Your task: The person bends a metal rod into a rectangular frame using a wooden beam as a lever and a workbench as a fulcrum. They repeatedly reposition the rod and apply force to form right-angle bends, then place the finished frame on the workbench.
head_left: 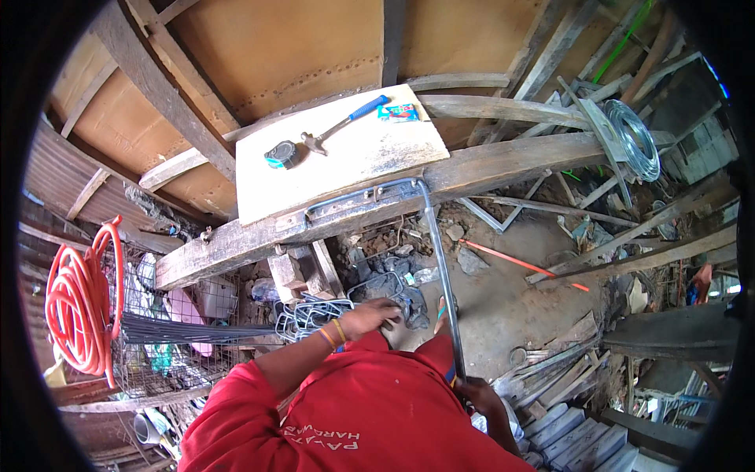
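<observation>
My left hand [373, 315] hovers over my lap, fingers loosely bent and apart, with nothing visible in it. My right hand [474, 392] grips the lower end of a long grey metal bar [440, 275], which runs up to a bent dark rod [354, 190] among metal pegs on a thick wooden beam [503, 157]. Above them a pale board [299, 189] carries a blue-handled hammer [366, 110], a tape measure [281, 155] and a small blue packet [397, 112]. A pile of bent dark metal rings [311, 318] lies just left of my left hand.
A red hose coil [79, 307] hangs at left beside a wire cage [177, 370] and long dark rods [197, 332]. A wire coil [637, 141] hangs at upper right. An orange pipe [511, 259], rubble [472, 261] and timber offcuts [566, 370] lie below and right of the beam.
</observation>
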Tool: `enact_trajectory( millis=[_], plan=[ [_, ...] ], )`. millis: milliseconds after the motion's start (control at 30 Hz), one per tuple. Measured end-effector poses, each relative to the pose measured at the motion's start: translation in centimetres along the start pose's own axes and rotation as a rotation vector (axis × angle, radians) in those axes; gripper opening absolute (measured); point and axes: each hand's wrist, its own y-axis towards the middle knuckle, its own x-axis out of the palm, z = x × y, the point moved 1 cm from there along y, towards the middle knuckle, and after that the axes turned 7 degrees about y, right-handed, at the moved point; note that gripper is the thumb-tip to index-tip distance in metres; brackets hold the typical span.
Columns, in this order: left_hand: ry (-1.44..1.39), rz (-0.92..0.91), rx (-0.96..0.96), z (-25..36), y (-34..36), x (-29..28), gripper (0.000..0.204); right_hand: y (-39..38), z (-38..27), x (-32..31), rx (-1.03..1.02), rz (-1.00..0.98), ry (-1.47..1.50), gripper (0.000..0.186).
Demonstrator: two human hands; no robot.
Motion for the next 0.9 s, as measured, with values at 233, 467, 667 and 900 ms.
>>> enact_trajectory(
  millis=[233, 467, 667, 900],
  plan=[
    [-0.349, 0.334, -0.169, -1.4, -4.0, -7.3, 0.028, -4.6, 1.7, 1.3, 0.16, -0.001, 0.218, 0.043],
    [-0.383, 0.53, -0.091, 0.5, -5.8, -8.9, 0.025, -1.6, -0.7, 1.3, 0.089, 0.002, 0.408, 0.032],
    [-0.183, 0.803, 0.053, 2.0, -5.0, -12.0, 0.028, 2.9, -5.9, 1.2, 0.056, -0.106, 0.605, 0.027],
    [0.344, 1.168, 0.236, 6.6, -5.5, -13.6, 0.048, 1.0, -11.6, 3.2, -0.268, 0.439, -0.144, 0.038]
  ],
)
